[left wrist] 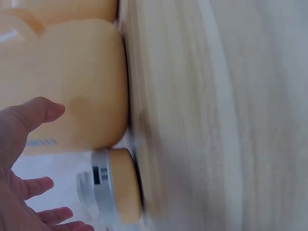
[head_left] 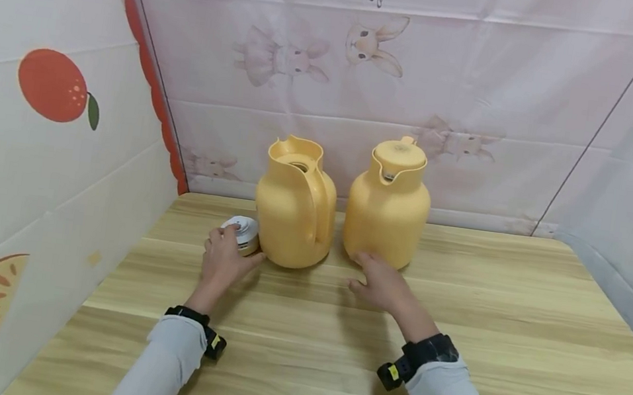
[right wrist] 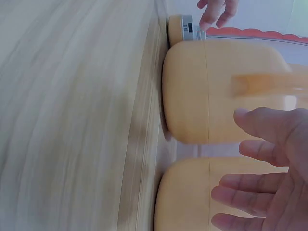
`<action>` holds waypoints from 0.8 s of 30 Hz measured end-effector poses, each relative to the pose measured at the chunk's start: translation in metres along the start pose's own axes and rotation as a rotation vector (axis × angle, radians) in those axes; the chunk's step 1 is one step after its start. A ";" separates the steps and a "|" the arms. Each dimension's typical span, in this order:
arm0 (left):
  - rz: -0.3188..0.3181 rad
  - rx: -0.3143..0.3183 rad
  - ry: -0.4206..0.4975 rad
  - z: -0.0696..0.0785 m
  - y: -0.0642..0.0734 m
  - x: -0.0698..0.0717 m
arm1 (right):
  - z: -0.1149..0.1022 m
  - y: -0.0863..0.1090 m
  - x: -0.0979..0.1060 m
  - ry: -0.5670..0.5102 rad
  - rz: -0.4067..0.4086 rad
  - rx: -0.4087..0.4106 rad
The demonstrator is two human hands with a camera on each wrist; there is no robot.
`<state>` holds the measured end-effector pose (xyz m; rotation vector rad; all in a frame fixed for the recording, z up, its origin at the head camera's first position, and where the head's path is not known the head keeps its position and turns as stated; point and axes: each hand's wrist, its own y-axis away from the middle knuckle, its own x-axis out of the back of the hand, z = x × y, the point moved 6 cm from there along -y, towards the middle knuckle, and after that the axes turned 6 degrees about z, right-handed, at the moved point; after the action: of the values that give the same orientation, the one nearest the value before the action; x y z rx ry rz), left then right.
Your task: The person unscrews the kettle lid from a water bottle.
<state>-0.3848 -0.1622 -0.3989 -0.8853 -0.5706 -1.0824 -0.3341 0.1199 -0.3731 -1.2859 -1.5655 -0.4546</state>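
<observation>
Two yellow thermos jugs stand side by side at the back of the table. The left jug (head_left: pixel 292 221) has an uncovered mouth and its handle faces me; the right jug (head_left: pixel 387 217) has its lid (head_left: pixel 400 157) on. Left of the uncovered jug, a loose lid (head_left: pixel 241 231) lies upside down, yellow cap underneath and grey-white stopper upward. My left hand (head_left: pixel 222 258) hovers over this lid with thumb and fingers spread around it; the left wrist view (left wrist: pixel 29 187) shows no grip. In front of the right jug, my right hand (head_left: pixel 385 288) reaches out, fingers extended and holding nothing.
Everything stands on a wood-grain table (head_left: pixel 296 355). A pink cloth wall (head_left: pixel 331 86) with rabbit prints rises right behind the jugs. White cloth sides flank the table, the left one (head_left: pixel 53 189) printed with fruit.
</observation>
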 end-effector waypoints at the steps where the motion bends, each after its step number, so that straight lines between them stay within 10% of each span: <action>1: -0.003 -0.009 0.007 0.002 0.002 0.000 | 0.003 0.002 0.001 0.002 0.003 0.001; 24: -0.217 -0.307 -0.115 0.058 0.055 -0.025 | 0.043 0.039 0.021 -0.023 0.037 -0.063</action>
<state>-0.3427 -0.0901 -0.4042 -1.1781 -0.6154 -1.3458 -0.3175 0.1783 -0.3845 -1.3703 -1.5546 -0.4705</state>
